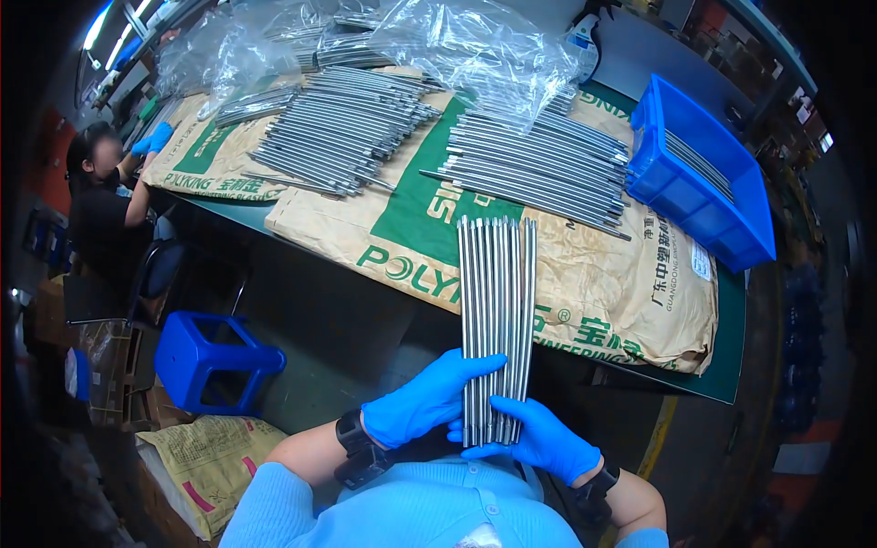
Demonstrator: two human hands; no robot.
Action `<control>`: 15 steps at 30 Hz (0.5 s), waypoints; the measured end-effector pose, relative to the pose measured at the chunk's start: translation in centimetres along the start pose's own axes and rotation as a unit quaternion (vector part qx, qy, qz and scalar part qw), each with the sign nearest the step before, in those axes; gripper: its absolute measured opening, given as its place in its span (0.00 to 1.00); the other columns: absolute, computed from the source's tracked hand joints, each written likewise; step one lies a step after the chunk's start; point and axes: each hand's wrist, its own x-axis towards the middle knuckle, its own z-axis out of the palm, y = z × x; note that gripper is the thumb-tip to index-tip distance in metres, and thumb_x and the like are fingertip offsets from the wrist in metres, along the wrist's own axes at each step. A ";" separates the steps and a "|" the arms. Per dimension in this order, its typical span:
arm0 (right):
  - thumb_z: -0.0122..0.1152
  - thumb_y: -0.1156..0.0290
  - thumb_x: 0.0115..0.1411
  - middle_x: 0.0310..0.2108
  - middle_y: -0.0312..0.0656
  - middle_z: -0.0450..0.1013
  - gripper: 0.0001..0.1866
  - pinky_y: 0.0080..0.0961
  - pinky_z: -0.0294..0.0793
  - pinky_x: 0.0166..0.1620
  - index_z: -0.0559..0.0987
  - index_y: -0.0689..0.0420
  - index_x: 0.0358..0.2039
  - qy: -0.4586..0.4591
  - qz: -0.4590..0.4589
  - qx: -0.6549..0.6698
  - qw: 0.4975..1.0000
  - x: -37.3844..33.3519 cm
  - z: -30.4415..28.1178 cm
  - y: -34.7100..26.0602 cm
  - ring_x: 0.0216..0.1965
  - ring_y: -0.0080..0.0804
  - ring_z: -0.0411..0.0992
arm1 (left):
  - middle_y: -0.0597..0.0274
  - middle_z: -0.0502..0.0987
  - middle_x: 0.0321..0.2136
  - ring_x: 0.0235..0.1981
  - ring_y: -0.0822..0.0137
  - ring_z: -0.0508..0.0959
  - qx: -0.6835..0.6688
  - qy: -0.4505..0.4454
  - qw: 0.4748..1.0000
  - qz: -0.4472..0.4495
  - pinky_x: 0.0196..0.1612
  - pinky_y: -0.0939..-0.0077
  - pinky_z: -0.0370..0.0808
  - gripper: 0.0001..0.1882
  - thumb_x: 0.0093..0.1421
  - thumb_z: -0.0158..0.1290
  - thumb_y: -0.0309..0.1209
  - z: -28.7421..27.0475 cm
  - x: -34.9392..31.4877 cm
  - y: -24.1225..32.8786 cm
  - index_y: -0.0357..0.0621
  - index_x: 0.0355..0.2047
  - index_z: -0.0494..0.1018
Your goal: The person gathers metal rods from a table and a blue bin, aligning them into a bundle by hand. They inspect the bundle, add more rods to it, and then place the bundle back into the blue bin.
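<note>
Clamps metal rods [493, 301] toward the near end, with left hand [416, 402] and right hand [553, 446] close together, likely to keep the row even!

Paper sacks [333, 219] on green table [730, 352]

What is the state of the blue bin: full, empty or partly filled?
Partly filled: some rods lie inside the bin, and bare blue wall shows above them.

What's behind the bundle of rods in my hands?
The brown sack shows on both sides of the metal rods, behind their upper part. The strip of sack and green print directly behind them is covered.
</note>
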 end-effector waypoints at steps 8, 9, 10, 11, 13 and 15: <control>0.46 0.63 0.63 0.49 0.61 0.65 0.26 0.53 0.69 0.50 0.58 0.65 0.56 0.011 -0.009 -0.031 0.999 0.6 -0.8 0.4 0.51 0.59 0.64 | 0.51 0.73 0.42 0.41 0.61 0.76 0.027 0.022 0.999 -0.010 0.45 0.67 0.75 0.22 0.59 0.49 0.31 0.5 -0.5 0.5 0.35 0.52 0.63; 0.46 0.63 0.63 0.49 0.60 0.65 0.26 0.53 0.69 0.49 0.59 0.65 0.56 0.020 -0.008 -0.043 0.999 0.4 -0.5 0.5 0.51 0.58 0.65 | 0.51 0.74 0.40 0.39 0.62 0.77 0.020 0.037 0.999 0.002 0.43 0.68 0.76 0.20 0.59 0.50 0.30 0.8 -0.7 0.5 0.35 0.50 0.64; 0.47 0.63 0.63 0.49 0.60 0.65 0.25 0.52 0.70 0.49 0.59 0.65 0.56 0.030 -0.007 -0.054 0.998 0.3 -0.3 0.6 0.51 0.57 0.65 | 0.52 0.75 0.39 0.38 0.62 0.77 0.012 0.052 0.998 0.014 0.41 0.68 0.76 0.19 0.59 0.50 0.29 1.0 -0.9 0.5 0.35 0.49 0.65; 0.47 0.63 0.63 0.49 0.60 0.65 0.25 0.52 0.70 0.49 0.59 0.65 0.56 0.029 -0.008 -0.052 0.998 0.2 -0.2 0.6 0.51 0.57 0.65 | 0.52 0.76 0.37 0.36 0.63 0.78 0.005 0.066 0.997 0.026 0.40 0.69 0.77 0.17 0.59 0.50 0.29 1.2 -1.1 0.5 0.34 0.48 0.66; 0.48 0.64 0.62 0.48 0.58 0.66 0.25 0.50 0.72 0.48 0.60 0.64 0.55 0.056 -0.010 -0.053 0.997 0.1 0.1 0.4 0.50 0.53 0.67 | 0.52 0.76 0.37 0.36 0.62 0.78 0.004 0.075 0.997 0.024 0.40 0.69 0.77 0.17 0.58 0.50 0.28 1.5 -1.4 0.7 0.34 0.47 0.67; 0.48 0.64 0.62 0.48 0.57 0.66 0.24 0.49 0.72 0.48 0.60 0.64 0.55 0.069 -0.012 -0.054 0.996 -0.1 0.4 0.3 0.49 0.51 0.68 | 0.51 0.75 0.38 0.38 0.62 0.78 0.000 0.088 0.996 0.025 0.41 0.68 0.77 0.17 0.58 0.50 0.27 1.6 -1.5 1.1 0.34 0.47 0.67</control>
